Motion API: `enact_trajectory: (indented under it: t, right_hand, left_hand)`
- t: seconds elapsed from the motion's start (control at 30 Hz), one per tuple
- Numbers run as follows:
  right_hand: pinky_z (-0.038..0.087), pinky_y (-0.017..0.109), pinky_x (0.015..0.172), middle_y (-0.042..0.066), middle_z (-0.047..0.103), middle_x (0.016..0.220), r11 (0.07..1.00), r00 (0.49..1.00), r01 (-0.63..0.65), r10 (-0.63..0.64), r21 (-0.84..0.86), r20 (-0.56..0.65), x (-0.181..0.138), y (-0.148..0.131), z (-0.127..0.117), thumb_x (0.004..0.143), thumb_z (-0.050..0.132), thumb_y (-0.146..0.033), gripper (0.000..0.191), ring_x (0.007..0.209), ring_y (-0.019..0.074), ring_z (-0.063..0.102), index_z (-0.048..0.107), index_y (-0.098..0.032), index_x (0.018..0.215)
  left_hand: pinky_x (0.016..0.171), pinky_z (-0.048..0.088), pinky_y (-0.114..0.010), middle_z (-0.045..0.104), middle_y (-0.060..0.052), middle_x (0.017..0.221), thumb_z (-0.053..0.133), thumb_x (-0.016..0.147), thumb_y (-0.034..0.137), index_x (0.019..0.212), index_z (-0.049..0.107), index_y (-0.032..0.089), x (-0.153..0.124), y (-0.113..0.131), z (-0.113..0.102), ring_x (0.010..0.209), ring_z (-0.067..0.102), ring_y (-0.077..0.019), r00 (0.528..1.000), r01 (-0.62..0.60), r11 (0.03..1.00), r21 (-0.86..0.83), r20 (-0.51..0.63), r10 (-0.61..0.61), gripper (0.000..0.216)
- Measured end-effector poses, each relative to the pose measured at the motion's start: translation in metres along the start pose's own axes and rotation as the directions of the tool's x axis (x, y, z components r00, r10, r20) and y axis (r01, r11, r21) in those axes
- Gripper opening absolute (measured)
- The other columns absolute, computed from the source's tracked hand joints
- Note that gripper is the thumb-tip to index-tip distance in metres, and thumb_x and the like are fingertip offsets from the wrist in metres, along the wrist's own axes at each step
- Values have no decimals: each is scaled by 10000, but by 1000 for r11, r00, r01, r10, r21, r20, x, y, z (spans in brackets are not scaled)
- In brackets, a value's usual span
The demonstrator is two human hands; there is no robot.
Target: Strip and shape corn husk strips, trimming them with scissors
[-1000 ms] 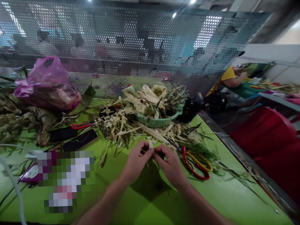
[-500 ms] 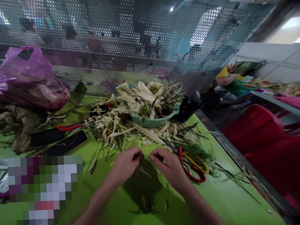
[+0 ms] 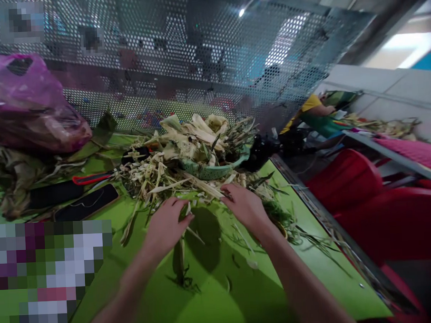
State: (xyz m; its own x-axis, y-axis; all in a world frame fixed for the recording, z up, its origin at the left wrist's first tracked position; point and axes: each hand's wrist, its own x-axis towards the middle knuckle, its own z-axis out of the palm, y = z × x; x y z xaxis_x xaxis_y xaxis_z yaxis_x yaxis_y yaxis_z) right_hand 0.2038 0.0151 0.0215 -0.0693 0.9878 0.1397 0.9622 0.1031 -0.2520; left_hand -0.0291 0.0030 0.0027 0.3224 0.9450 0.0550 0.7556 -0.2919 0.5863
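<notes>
My left hand [image 3: 170, 223] is over the green tabletop, thumb and fingers closing around a small pale strip of dried leaf [image 3: 188, 209]. Below it, a darker leaf piece with a frayed end [image 3: 179, 260] hangs or lies; I cannot tell which. My right hand [image 3: 244, 205] reaches to the front of a heap of dried, husk-like strips [image 3: 159, 176], its fingers bent against loose pieces; what they pinch is too small to make out. Behind both hands, a light green plastic basket [image 3: 216, 171] is piled with dry leaves. Scissors [image 3: 283, 231] show only a bit of yellow handle beside my right wrist.
Left lie a red-edged tool [image 3: 91, 178] and a black phone-like slab [image 3: 87, 203]. A purple plastic bag [image 3: 38, 107] stands behind them. A perforated metal screen [image 3: 182, 58] closes the back. Red chairs [image 3: 345, 179] and a person in a yellow sleeve [image 3: 311, 104] are right.
My hands have moved apart. The right has gone forward to the heap and now covers most of the scissors; the left has shifted a little left. The view has turned slightly.
</notes>
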Motion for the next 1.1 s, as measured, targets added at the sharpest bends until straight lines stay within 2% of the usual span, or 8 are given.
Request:
enact_trajectory:
  t: [0.17,0.43,0.57,0.67,0.8,0.87,0.97,1.1]
  right_hand:
    - [341,265,621,49,657,950,999,1000,-6,5,-48,-11,-3,-1,21,776,576,-185,202,769,190,593,613,-226,971]
    - [355,241,625,0,584,759,959,999,11,0,283,-39,-9,9,16,702,596,-159,55,691,149,522,565,-195,729]
    - [337,232,545,-37,515,644,757,998,-63,28,651,63,-6,14,12,702,634,-262,137,575,123,447,532,-183,745]
    - [329,226,528,-45,486,638,606,992,-104,10,788,124,-8,11,11,692,662,-309,203,565,112,419,525,-179,765]
    - [339,219,526,-39,485,665,487,987,-98,-64,868,147,-15,-5,10,689,673,-323,229,579,108,420,508,-186,767]
    - [340,214,525,-40,478,659,497,989,-67,-80,865,122,-20,-15,10,693,667,-283,201,587,107,417,499,-188,750]
    - [337,209,529,-46,478,645,595,992,-2,-98,804,76,-25,-21,10,704,659,-225,149,588,104,412,521,-188,749]
    - [417,249,626,5,588,780,656,996,50,-92,753,14,-16,-2,6,807,589,-325,152,698,145,515,582,-186,868]
  left_hand:
    - [822,448,-366,603,-86,1139,496,855,358,1151,594,219,-1,0,1,988,583,-251,999,-33,994,-100,-18,31,341]
    - [811,461,-348,616,-84,1083,437,889,372,1090,621,221,0,0,1,962,589,-228,992,-87,980,-177,-109,68,311]
    - [819,467,-337,636,-80,1038,456,883,355,1028,647,220,4,-1,4,930,598,-211,990,-104,958,-266,-124,73,275]
    - [858,463,-343,650,-86,1034,485,866,376,1006,657,203,10,3,11,970,593,-212,995,-62,912,-405,-101,23,281]
    - [880,467,-334,669,-84,1063,540,831,375,1068,631,178,16,19,19,990,607,-203,999,30,723,-690,38,-5,321]
    - [838,482,-328,684,-87,1023,583,799,369,1031,639,156,17,27,19,938,622,-209,995,56,642,-764,97,28,320]
    - [792,487,-323,699,-76,935,621,760,357,956,659,144,19,32,14,862,629,-210,994,91,609,-788,107,-10,292]
    - [761,469,-296,685,-49,886,586,773,384,938,654,150,31,26,5,816,611,-181,992,114,599,-793,61,-108,294]
